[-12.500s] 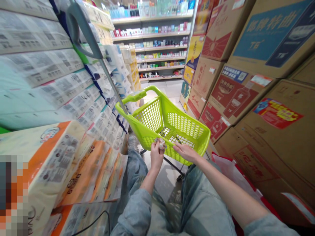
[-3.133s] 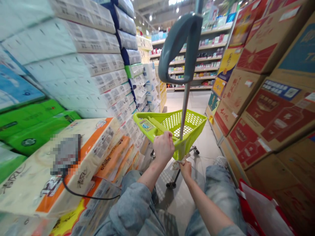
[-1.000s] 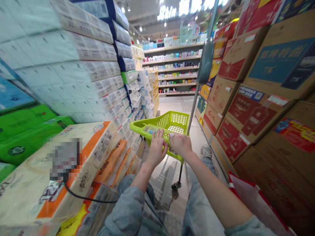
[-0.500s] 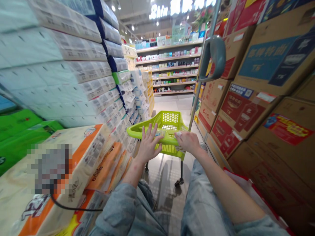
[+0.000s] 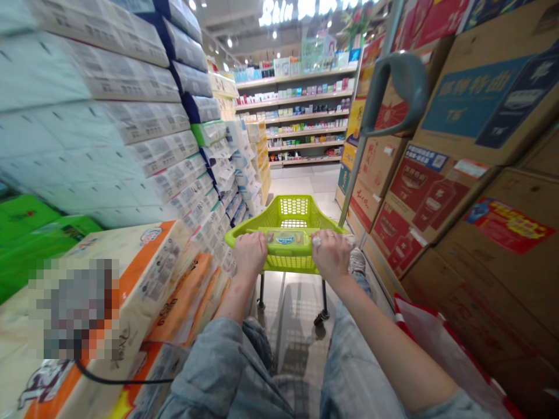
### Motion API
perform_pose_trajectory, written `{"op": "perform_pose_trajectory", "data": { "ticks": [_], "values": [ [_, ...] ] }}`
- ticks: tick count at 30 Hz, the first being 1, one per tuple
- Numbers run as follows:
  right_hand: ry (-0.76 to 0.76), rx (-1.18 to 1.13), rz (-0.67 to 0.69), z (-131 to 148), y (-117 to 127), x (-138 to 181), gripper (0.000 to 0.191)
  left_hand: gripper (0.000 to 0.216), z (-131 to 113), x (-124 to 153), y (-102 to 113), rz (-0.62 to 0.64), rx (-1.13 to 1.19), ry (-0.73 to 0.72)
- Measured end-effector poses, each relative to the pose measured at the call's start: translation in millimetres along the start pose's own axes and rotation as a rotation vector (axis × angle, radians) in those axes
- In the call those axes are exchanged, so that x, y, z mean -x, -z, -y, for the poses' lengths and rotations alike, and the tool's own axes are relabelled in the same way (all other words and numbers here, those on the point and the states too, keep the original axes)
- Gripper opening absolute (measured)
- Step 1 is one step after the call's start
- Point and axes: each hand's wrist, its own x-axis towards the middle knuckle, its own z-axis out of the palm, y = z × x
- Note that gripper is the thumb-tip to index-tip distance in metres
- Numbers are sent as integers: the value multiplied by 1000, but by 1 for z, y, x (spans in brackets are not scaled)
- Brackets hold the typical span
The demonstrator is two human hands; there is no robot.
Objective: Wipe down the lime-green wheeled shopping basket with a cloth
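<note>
A lime-green plastic shopping cart (image 5: 286, 262) stands right in front of me on thin dark legs with castors. Its basket has a mesh wall, and a small label sits in the middle of its handle bar. My left hand (image 5: 250, 251) is wrapped round the left part of the bar. Round the right part closes my right hand (image 5: 331, 253), which also has something white and crumpled, perhaps tissue, at its fingers. Both palms are hidden from view.
Stacked tissue packs (image 5: 144, 122) wall the left side, with a large orange-and-cream pack (image 5: 144, 262) closer. Cardboard cartons (image 5: 471, 110) rise at right beside a metal pole with a grey loop handle (image 5: 395, 93). A red-and-white bag (image 5: 437, 331) lies low right. Stocked shelves (image 5: 301, 116) face the aisle.
My left hand, spread over the bar before, has moved left and closed on it. The cart has turned to face straighter ahead. My right hand keeps its hold.
</note>
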Motion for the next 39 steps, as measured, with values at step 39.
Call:
{"op": "perform_pose_trajectory", "data": {
  "ticks": [39],
  "values": [
    [148, -215, 258, 13, 7, -29, 52, 48, -9, -7, 15, 259, 10, -28]
  ]
}}
